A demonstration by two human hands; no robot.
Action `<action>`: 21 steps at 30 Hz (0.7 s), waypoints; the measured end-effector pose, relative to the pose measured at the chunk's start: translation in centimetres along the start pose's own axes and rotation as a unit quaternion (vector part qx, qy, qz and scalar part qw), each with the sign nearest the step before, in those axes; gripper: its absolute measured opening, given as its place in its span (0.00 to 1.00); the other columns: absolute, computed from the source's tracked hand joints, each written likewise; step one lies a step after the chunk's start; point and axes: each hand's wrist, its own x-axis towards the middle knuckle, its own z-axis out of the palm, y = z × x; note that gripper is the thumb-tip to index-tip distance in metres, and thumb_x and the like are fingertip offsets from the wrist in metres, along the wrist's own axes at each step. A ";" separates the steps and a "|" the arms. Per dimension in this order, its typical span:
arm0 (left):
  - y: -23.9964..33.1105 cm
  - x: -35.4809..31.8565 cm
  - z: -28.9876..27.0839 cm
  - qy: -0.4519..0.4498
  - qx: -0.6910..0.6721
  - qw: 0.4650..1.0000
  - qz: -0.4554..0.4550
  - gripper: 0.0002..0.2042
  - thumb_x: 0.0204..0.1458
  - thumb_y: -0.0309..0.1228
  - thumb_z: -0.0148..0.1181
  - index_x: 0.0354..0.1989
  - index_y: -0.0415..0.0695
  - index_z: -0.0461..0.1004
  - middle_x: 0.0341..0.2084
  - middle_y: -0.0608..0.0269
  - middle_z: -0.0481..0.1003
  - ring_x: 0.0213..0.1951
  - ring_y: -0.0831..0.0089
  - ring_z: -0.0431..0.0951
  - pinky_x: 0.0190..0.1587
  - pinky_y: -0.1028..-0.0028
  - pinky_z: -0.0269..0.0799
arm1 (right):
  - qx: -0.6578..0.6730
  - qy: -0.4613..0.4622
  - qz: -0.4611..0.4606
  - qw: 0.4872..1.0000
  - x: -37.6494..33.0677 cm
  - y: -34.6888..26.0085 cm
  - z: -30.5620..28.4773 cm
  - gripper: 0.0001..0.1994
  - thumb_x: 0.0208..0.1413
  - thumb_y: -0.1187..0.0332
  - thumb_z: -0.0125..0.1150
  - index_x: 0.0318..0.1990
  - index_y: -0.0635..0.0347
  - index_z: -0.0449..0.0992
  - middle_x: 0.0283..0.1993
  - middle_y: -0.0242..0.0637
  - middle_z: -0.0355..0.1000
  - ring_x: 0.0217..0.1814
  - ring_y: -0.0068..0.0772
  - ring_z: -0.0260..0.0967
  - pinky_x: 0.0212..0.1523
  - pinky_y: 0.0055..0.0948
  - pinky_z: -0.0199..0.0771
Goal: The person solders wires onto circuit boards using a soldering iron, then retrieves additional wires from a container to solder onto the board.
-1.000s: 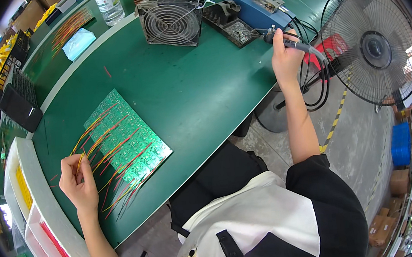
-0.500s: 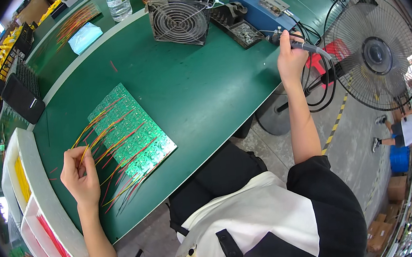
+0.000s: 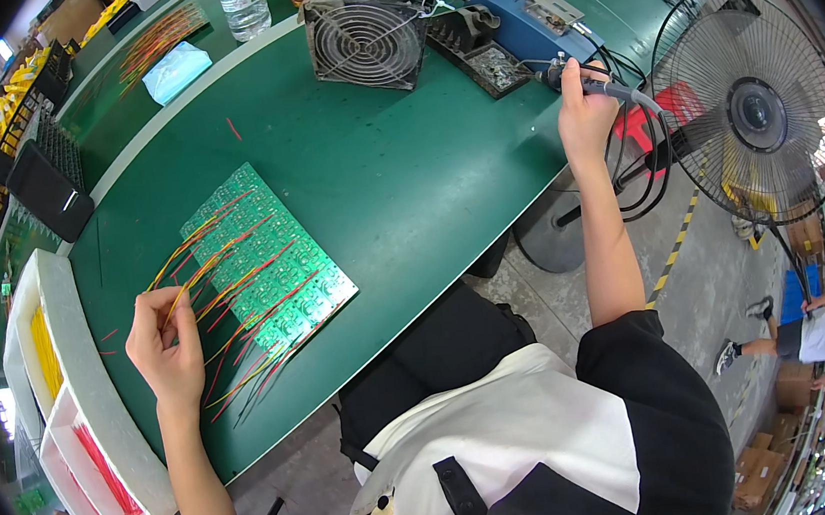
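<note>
Left hand pinches a wire at the board; right hand grips the soldering iron.

Since a second ago the left hand (image 3: 165, 344) has closed on a yellow wire (image 3: 176, 300) at the green circuit board (image 3: 267, 263) near the worktop's (image 3: 404, 173) front edge. The right hand (image 3: 583, 114) still holds the soldering iron (image 3: 606, 88) at the right edge; bare worktop lies between.

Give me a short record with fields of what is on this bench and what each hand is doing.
surface: green bench mat
left hand: pinching a thin yellow wire at the edge of the green circuit board panel
board: flat on the mat, strung with red and yellow wires
right hand: gripping a dark soldering iron handle near the blue soldering station
behind: square grey metal fan
at left: white foam tray of wires
</note>
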 end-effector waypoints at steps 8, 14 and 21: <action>0.1 0.0 0.0 0.000 0.010 1.000 -0.001 0.02 0.49 0.17 0.52 0.29 0.35 0.67 0.20 0.67 0.66 0.21 0.88 0.63 0.21 0.89 0.59 | -0.016 -0.004 0.007 1.000 -0.2 0.0 -0.3 0.12 0.53 0.68 0.55 0.23 0.68 0.69 0.16 0.32 0.63 0.19 0.21 0.59 0.22 0.24 0.58; 0.1 0.0 0.0 0.004 0.006 1.000 0.003 0.01 0.49 0.17 0.53 0.28 0.35 0.67 0.20 0.68 0.66 0.21 0.88 0.62 0.21 0.89 0.58 | -0.017 0.008 0.010 1.000 0.0 -0.3 -0.6 0.12 0.53 0.68 0.54 0.23 0.68 0.69 0.16 0.32 0.63 0.19 0.22 0.60 0.22 0.24 0.59; 1.0 0.2 0.0 -0.008 0.028 0.999 0.041 0.01 0.47 0.16 0.54 0.27 0.34 0.70 0.18 0.67 0.66 0.19 0.86 0.61 0.19 0.86 0.55 | -0.005 0.019 0.037 0.999 0.3 1.3 -0.4 0.13 0.53 0.66 0.54 0.23 0.67 0.69 0.17 0.32 0.63 0.20 0.22 0.59 0.24 0.25 0.59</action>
